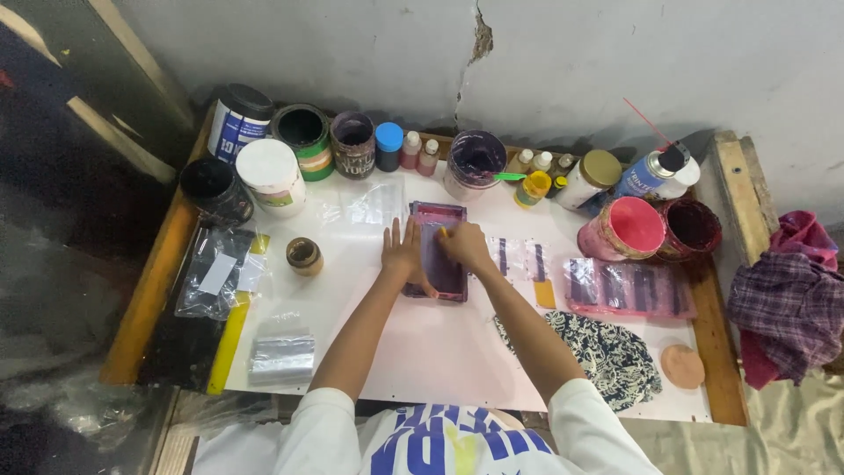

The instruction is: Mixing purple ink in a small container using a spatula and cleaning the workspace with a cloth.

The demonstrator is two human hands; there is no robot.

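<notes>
Print pass in progress, by the look: left hand [402, 249] flat, fingers spread, steadying screen [437, 251]; right hand [463, 244] clamped on squeegee [442, 232]. Next likely needs even pressure.

Right hand's [464, 245] tool mostly hidden

- You are at a small hand-printing workbench, a workshop corner rather than a home table.
- A row of open ink pots [352, 141] stained dark lines the back edge, with small dropper bottles [411, 149] and a spray can [655, 173] beside them.
- A white sheet [440, 343] covers the wooden table [154, 290], smeared pink near a pink tub [626, 230].
- A purple-stained printing frame [440, 251] lies at the centre.
- Clear plastic bags [215, 273] lie stacked on your left.
- Rags [787, 303] are heaped on your right.
- The bare wall [615, 53] behind is cracked and grubby.
</notes>
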